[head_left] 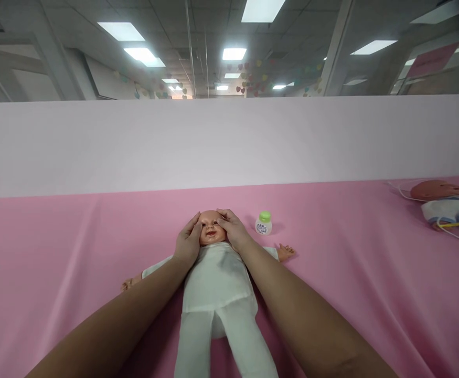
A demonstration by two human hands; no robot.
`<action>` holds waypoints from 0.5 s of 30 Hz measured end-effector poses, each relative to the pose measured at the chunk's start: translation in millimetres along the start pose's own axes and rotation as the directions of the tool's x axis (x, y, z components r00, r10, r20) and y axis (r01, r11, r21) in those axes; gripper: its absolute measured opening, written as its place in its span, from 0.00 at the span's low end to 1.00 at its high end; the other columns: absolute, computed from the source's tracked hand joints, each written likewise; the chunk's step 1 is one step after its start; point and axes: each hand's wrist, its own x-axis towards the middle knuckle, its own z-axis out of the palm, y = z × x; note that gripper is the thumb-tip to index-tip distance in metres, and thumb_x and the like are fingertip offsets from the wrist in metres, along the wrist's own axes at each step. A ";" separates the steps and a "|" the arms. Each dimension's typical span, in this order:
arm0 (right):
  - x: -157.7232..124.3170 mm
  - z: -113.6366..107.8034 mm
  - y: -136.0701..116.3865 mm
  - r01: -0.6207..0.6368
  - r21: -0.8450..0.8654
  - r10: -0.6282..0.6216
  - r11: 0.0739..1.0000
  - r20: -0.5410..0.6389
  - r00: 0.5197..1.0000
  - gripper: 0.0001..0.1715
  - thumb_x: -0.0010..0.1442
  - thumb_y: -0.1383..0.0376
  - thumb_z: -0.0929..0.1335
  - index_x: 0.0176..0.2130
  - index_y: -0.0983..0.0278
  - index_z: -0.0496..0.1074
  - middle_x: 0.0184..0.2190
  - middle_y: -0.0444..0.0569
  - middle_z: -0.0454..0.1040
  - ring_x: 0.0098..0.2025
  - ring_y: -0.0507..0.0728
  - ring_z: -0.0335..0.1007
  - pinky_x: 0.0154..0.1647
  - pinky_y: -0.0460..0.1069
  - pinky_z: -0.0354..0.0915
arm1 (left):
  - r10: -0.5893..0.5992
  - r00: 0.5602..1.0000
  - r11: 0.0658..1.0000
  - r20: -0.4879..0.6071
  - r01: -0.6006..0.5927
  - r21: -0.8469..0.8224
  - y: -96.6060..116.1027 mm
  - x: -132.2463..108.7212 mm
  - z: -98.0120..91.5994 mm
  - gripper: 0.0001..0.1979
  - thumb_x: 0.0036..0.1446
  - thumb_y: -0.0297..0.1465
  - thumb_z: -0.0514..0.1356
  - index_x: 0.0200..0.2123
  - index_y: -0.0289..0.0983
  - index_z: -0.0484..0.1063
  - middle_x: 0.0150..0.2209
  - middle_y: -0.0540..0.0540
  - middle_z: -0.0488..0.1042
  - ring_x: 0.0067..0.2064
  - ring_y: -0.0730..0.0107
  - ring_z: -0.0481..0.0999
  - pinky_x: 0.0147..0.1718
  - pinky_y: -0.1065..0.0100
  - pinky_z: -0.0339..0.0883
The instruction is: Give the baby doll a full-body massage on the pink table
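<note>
A baby doll (219,278) in a white top and white trousers lies on its back, head away from me and arms spread. My left hand (189,240) cups one side of its head, fingers curved around it and thumb near the eye. On the opposite side my right hand (233,230) cups the head in the same way, thumb beside the other eye. Both palms touch the doll, and the fingertips behind its head are partly hidden. Just right of my right hand stands a small clear jar (263,227) with a green lid.
A pink sheet (75,252) with soft folds covers the surface. At the far right lies another doll (449,202) in white and blue, with white cords and a yellow strip. A low white wall (221,142) runs along the back, with glass above it.
</note>
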 end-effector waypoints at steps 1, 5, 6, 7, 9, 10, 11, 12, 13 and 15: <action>-1.1 0.6 -2.5 0.011 -0.050 -0.011 0.999 -0.010 1.000 0.25 0.52 0.56 0.76 0.50 0.56 0.77 0.53 0.46 0.78 0.58 0.61 0.70 0.64 0.58 0.63 | -0.002 1.000 1.000 -0.002 0.002 -0.012 -0.6 1.4 0.1 0.21 0.64 0.38 0.64 0.59 0.43 0.77 0.64 0.45 0.74 0.67 0.55 0.69 0.67 0.57 0.61; -4.9 4.0 -14.6 0.020 -0.296 -0.046 0.955 -0.078 0.996 0.30 0.49 0.50 0.79 0.48 0.57 0.76 0.50 0.47 0.78 0.53 0.61 0.72 0.58 0.57 0.67 | 0.011 1.000 0.996 0.026 -0.009 -0.083 -1.7 8.2 3.2 0.23 0.58 0.40 0.68 0.55 0.41 0.79 0.58 0.42 0.78 0.60 0.54 0.76 0.59 0.57 0.69; -5.1 4.6 -16.4 0.014 -0.322 -0.047 0.947 -0.095 0.994 0.30 0.48 0.50 0.79 0.47 0.57 0.76 0.50 0.47 0.79 0.52 0.61 0.72 0.57 0.57 0.67 | 0.004 1.000 0.996 0.028 -0.002 -0.091 -1.3 9.6 4.8 0.23 0.56 0.41 0.69 0.54 0.41 0.79 0.56 0.42 0.79 0.57 0.54 0.78 0.57 0.57 0.71; -4.9 4.9 -17.2 0.006 -0.319 -0.044 0.948 -0.109 0.993 0.29 0.47 0.50 0.79 0.46 0.57 0.76 0.49 0.47 0.79 0.52 0.61 0.73 0.57 0.57 0.67 | -0.010 1.000 0.996 0.021 0.012 -0.090 -0.6 10.8 6.8 0.24 0.54 0.41 0.70 0.53 0.41 0.79 0.53 0.42 0.80 0.54 0.54 0.79 0.54 0.57 0.72; -3.4 4.8 -16.2 -0.008 -0.261 -0.027 0.965 -0.127 0.991 0.25 0.50 0.50 0.78 0.44 0.58 0.77 0.46 0.47 0.79 0.51 0.62 0.73 0.56 0.57 0.67 | -0.047 0.999 0.996 -0.005 0.046 -0.076 0.4 13.4 11.0 0.24 0.52 0.42 0.71 0.52 0.41 0.79 0.49 0.42 0.81 0.50 0.55 0.80 0.50 0.57 0.74; -2.4 4.4 -14.7 -0.015 -0.224 -0.015 0.975 -0.133 0.991 0.22 0.51 0.50 0.77 0.43 0.57 0.78 0.45 0.47 0.80 0.50 0.62 0.74 0.56 0.57 0.67 | -0.058 0.998 0.996 -0.018 0.057 -0.064 0.5 14.9 12.7 0.24 0.52 0.41 0.71 0.51 0.41 0.79 0.48 0.43 0.82 0.48 0.55 0.81 0.49 0.57 0.74; -1.3 4.0 -13.0 -0.021 -0.189 -0.005 0.982 -0.136 0.991 0.20 0.53 0.50 0.76 0.42 0.57 0.78 0.45 0.47 0.80 0.50 0.62 0.74 0.56 0.58 0.68 | -0.060 0.998 0.997 -0.030 0.059 -0.052 0.1 16.8 14.1 0.23 0.52 0.41 0.71 0.50 0.41 0.80 0.47 0.43 0.82 0.48 0.56 0.81 0.48 0.57 0.74; -0.5 3.5 -11.2 -0.025 -0.162 0.003 0.986 -0.137 0.991 0.19 0.55 0.50 0.74 0.42 0.57 0.78 0.45 0.47 0.80 0.51 0.62 0.74 0.57 0.58 0.68 | -0.056 0.998 0.997 -0.039 0.054 -0.046 -0.8 18.9 14.8 0.21 0.52 0.40 0.70 0.49 0.41 0.80 0.46 0.43 0.82 0.48 0.56 0.80 0.49 0.57 0.74; 0.2 3.2 -9.6 -0.026 -0.143 0.007 0.989 -0.137 0.991 0.18 0.56 0.50 0.73 0.42 0.57 0.78 0.46 0.47 0.81 0.52 0.62 0.74 0.58 0.59 0.67 | -0.047 0.998 0.998 -0.044 0.045 -0.047 -2.2 21.2 15.0 0.19 0.52 0.39 0.69 0.48 0.42 0.81 0.46 0.44 0.82 0.49 0.56 0.80 0.50 0.57 0.73; 0.7 2.6 -7.4 -0.028 -0.110 0.013 0.994 -0.134 0.991 0.18 0.56 0.51 0.72 0.44 0.56 0.79 0.49 0.46 0.80 0.55 0.62 0.73 0.60 0.59 0.66 | -0.033 0.998 0.997 -0.046 0.029 -0.076 -5.9 25.7 13.9 0.17 0.53 0.38 0.68 0.46 0.42 0.82 0.47 0.44 0.82 0.50 0.56 0.79 0.52 0.57 0.72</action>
